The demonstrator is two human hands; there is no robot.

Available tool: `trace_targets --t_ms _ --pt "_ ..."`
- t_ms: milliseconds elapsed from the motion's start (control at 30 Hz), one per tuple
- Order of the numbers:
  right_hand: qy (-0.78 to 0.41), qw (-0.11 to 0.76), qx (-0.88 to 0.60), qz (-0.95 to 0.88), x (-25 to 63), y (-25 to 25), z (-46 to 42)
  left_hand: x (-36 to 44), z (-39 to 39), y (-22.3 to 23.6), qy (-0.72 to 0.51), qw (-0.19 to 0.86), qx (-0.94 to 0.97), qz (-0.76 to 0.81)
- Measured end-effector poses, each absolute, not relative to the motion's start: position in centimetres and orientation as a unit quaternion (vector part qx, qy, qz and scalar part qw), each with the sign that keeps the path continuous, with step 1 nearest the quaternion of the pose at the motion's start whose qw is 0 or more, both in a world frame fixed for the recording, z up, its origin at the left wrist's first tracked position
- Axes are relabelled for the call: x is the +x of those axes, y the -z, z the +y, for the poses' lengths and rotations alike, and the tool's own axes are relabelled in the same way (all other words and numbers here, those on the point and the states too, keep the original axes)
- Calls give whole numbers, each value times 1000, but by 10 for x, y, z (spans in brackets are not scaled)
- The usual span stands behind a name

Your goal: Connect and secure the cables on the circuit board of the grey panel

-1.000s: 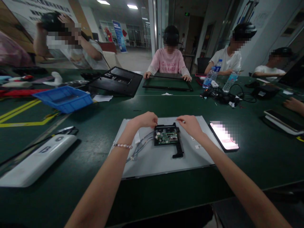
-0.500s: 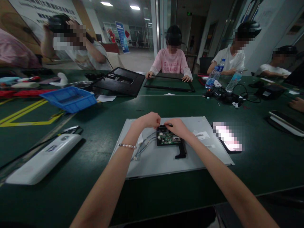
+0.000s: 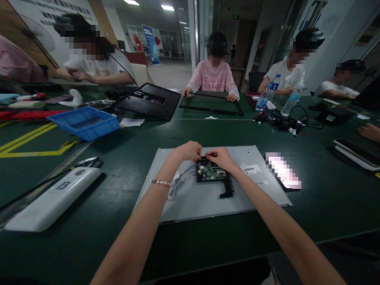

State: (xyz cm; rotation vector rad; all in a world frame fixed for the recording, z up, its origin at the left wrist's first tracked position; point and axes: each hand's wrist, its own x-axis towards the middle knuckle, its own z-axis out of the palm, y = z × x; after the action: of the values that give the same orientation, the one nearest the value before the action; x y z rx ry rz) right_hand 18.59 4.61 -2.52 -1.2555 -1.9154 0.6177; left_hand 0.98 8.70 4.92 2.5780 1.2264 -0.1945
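Note:
A green circuit board (image 3: 211,173) in a black plastic bracket (image 3: 228,190) lies on a grey metal-backed panel (image 3: 184,209). At the far left corner of the board, my left hand (image 3: 190,151) has its fingers pinched together; what they grip is hidden. My right hand (image 3: 222,157) pinches at the far right edge of the board, with a small dark piece showing by its fingers, too small to name. Thin grey cables (image 3: 182,180) run from the board's left side across the panel, partly behind my left wrist.
A phone (image 3: 283,171) lies against the panel's right edge. To the left are a white power bank (image 3: 56,198) with a cable and a blue tray (image 3: 86,123). Across the table, a person holds a black frame (image 3: 211,111) beside a black monitor housing (image 3: 148,101). Bottles (image 3: 292,101) stand farther right.
My hands stay at the board's far edge with only slight shifts. On the far left, a person has lowered both hands from their headgear.

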Motion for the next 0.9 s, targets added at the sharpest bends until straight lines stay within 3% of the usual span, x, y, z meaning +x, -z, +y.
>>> trace_targets --t_ms 367,900 --pt "-210 419 -444 -764 180 24 34 3 84 -47 45 159 878 450" --pt "-232 393 -483 -748 174 21 33 -5 86 -45 28 198 866 458"
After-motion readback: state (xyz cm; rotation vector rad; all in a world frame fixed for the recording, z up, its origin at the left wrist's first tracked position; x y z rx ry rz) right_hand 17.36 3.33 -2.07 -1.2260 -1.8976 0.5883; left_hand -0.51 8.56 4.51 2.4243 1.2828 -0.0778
